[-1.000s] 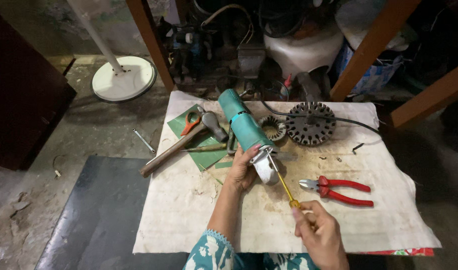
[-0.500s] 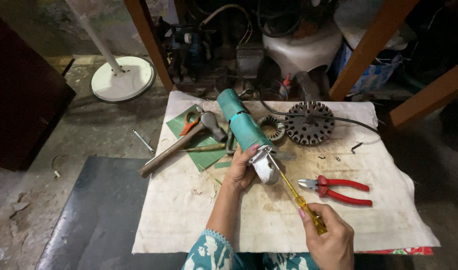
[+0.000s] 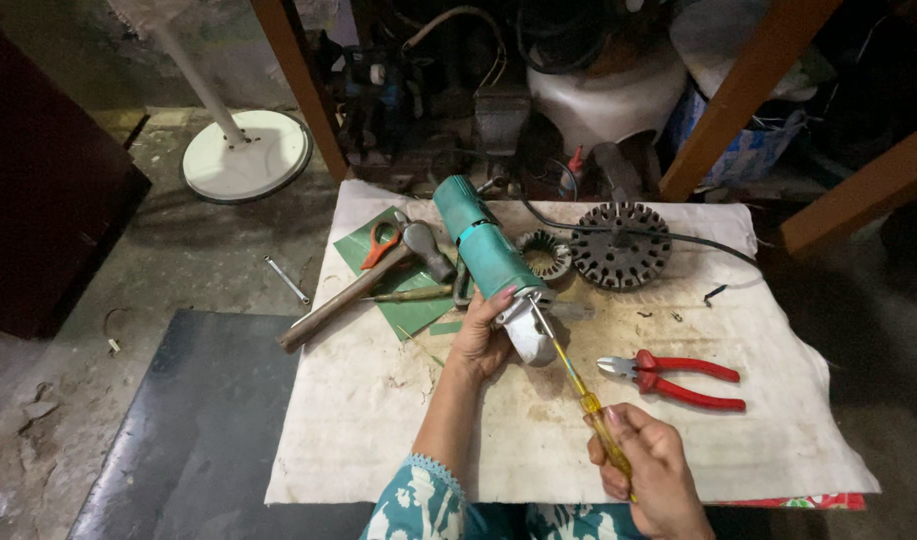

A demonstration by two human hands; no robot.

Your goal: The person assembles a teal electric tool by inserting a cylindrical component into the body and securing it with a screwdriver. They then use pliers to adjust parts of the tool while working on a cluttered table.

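My left hand (image 3: 482, 335) grips the grey head end of a teal angle grinder (image 3: 487, 250) that lies on a stained white cloth (image 3: 379, 420). My right hand (image 3: 651, 470) holds a yellow-handled screwdriver (image 3: 591, 412). Its shaft slants up and left, and the tip meets the grinder's head just above my left thumb. The grinder's black cord (image 3: 629, 232) trails off to the right.
Red-handled pliers (image 3: 679, 378) lie right of the screwdriver. A hammer (image 3: 364, 285), orange-handled scissors (image 3: 381, 243) and a green sheet (image 3: 399, 300) sit to the left. A round motor stator (image 3: 619, 245) and a smaller ring (image 3: 545, 255) lie behind. A white fan base (image 3: 247, 155) stands on the floor.
My right hand has slid back down the screwdriver toward me and lower right, while the tip stays at the grinder's head. My left hand keeps its hold.
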